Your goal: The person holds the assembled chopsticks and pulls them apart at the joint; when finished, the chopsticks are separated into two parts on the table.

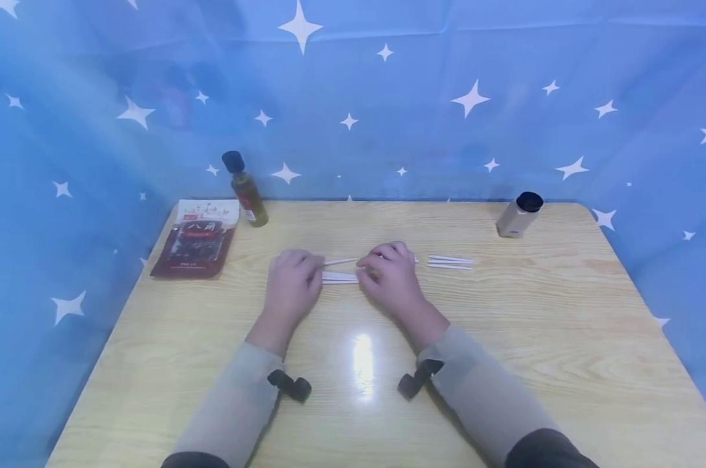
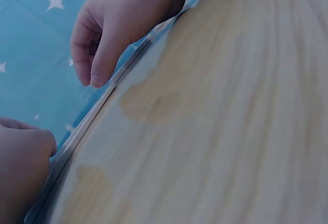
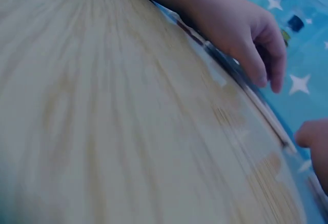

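Note:
In the head view, one thin white stick (image 1: 340, 261) spans the gap between the two hands. My left hand (image 1: 294, 283) pinches its left end with the fingertips. At the other end, the bent fingers of my right hand (image 1: 391, 278) grip it, partly covering it. Just nearer to me lie several white sticks (image 1: 339, 279) side by side, their ends hidden by the hands. A white tip (image 1: 416, 260) shows beyond the right hand; which stick it belongs to is hidden. In the left wrist view, the right hand's thumb and fingertips meet low over the tabletop.
Several more white sticks (image 1: 449, 262) lie to the right. A spice bag (image 1: 194, 244) and a dark-capped bottle (image 1: 250, 198) occupy the back left. A black-lidded jar (image 1: 518, 218) stands at the back right. Behind the wooden table (image 1: 552, 338) hangs a blue star-patterned cloth (image 1: 411, 130).

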Available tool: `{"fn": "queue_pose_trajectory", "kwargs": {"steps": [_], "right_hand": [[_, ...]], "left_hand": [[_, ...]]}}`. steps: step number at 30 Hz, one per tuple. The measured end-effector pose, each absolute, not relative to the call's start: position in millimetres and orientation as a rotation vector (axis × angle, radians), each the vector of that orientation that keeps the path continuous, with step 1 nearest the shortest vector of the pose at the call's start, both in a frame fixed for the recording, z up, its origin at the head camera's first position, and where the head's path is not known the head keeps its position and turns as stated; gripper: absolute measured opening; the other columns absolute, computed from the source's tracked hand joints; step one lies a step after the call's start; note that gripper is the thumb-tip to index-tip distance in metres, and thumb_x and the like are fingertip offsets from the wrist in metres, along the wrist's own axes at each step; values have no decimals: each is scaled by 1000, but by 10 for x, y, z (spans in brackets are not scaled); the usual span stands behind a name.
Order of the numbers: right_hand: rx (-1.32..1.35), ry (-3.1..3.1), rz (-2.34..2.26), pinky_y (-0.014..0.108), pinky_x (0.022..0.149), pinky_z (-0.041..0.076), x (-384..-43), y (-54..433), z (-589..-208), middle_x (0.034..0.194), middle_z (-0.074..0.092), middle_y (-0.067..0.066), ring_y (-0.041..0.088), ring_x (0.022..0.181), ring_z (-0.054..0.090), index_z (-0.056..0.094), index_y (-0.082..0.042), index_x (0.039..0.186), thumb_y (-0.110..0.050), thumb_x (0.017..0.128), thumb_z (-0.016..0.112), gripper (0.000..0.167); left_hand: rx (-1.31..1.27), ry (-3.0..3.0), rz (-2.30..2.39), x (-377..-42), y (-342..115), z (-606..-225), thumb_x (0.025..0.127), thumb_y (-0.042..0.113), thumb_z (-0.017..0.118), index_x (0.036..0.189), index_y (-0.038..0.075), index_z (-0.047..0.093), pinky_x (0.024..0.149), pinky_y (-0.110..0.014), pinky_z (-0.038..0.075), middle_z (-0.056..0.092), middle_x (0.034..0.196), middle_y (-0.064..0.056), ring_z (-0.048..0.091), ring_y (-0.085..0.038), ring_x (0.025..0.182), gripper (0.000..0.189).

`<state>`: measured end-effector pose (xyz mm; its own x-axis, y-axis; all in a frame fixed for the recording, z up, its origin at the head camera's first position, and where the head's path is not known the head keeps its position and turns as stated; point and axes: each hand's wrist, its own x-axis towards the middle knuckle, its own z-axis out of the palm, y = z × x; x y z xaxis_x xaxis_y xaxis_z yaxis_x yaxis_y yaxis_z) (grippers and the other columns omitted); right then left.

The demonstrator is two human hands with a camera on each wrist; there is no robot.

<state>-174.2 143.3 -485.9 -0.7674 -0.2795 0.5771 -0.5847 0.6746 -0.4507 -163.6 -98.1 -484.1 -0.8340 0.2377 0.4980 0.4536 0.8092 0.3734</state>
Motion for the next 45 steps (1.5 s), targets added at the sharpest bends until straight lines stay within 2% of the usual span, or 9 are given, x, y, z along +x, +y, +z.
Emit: {"fn": "queue_pose_trajectory", "kwargs": {"steps": [4, 10, 14, 23, 28, 34, 45], "right_hand": [[620, -2476, 845, 53, 98, 40, -1760, 1298, -4848, 105, 73, 2, 28, 110, 55, 82, -17, 98, -19, 90, 80, 9], [568, -2491, 796, 51, 95, 41, -1831, 1152, -4869, 102, 72, 2, 28, 108, 55, 82, -17, 97, -17, 91, 77, 8], [569, -2493, 818, 49, 94, 41, -1854, 1095, -4876, 100, 72, 1, 27, 107, 55, 83, -17, 96, -17, 91, 76, 8], [534, -2597, 818, 47, 100, 38, -1860, 1083, -4867, 104, 69, -3, 24, 112, 51, 83, -21, 98, -24, 94, 77, 8], [529, -2612, 818, 47, 100, 39, -1855, 1093, -4874, 106, 69, -4, 23, 112, 51, 82, -22, 105, -28, 94, 78, 12], [572, -2624, 803, 48, 104, 38, -1843, 1104, -4870, 115, 70, 0, 25, 118, 51, 82, -22, 113, -32, 97, 78, 20], [585, -2628, 814, 48, 104, 40, -1835, 1119, -4844, 109, 75, -3, 24, 113, 56, 81, -19, 107, -29, 99, 78, 12]], "left_hand": [[-438, -2605, -677, -1614, -1114, -4864, 99, 21, 74, 116, 10, 79, 102, -52, 45, 73, 112, -6, 62, -30, 112, 21], [-378, -2657, -649, -1624, -1188, -4908, 103, 26, 71, 116, 10, 79, 101, -53, 43, 72, 114, -7, 60, -31, 113, 23], [-354, -2677, -639, -1644, -1210, -4920, 105, 25, 70, 114, 11, 80, 100, -53, 42, 72, 111, -6, 59, -30, 111, 19], [-308, -2714, -686, -1673, -1229, -4900, 104, 21, 71, 109, 12, 80, 104, -53, 40, 74, 112, -5, 60, -29, 113, 14], [-326, -2712, -695, -1677, -1218, -4902, 105, 23, 71, 110, 13, 80, 106, -53, 38, 73, 111, -4, 60, -29, 113, 15], [-397, -2665, -712, -1682, -1198, -4910, 105, 25, 70, 109, 14, 79, 107, -51, 37, 73, 110, -1, 60, -27, 114, 15], [-467, -2642, -738, -1670, -1172, -4860, 105, 27, 70, 110, 16, 79, 105, -48, 38, 73, 109, 1, 60, -24, 111, 14]]}}
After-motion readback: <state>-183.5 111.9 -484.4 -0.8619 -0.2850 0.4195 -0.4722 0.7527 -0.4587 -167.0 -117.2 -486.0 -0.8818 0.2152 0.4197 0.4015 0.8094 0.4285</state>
